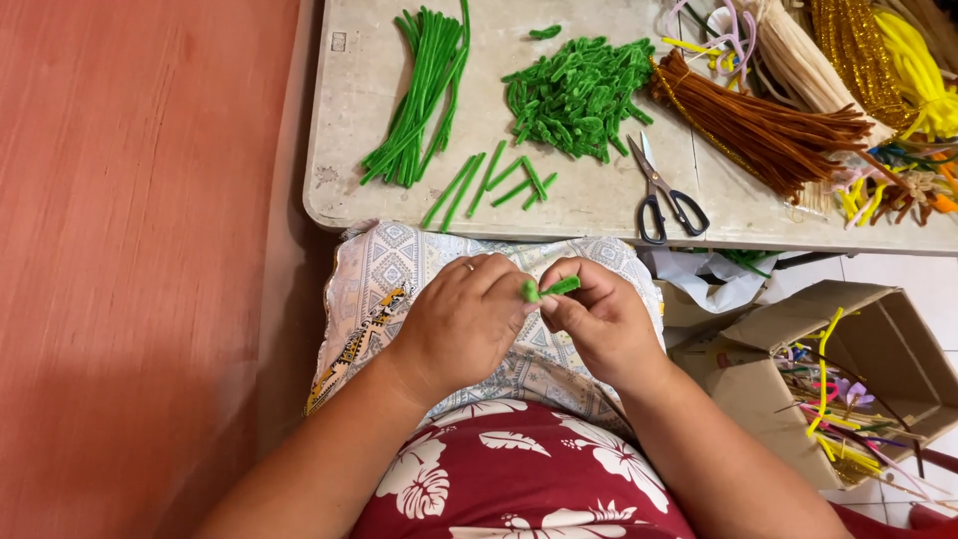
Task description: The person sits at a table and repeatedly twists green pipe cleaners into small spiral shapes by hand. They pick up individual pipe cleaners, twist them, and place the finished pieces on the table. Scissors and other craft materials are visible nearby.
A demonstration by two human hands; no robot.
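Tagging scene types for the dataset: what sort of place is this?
Likely a home craft workspace, not a factory. A worn pale tabletop holds long green fuzzy pipe cleaners, a heap of short folded green pieces and black-handled scissors. Both hands, left hand and right hand, pinch one short green piece over the lap.

One package in view: an open brown cardboard box (798, 384), lower right of the frame, on the pale tiled floor below the table edge. Rectangular, flaps folded outward, tilted toward the left. Plain brown inside and out; no label visible. No signs or screens in view.
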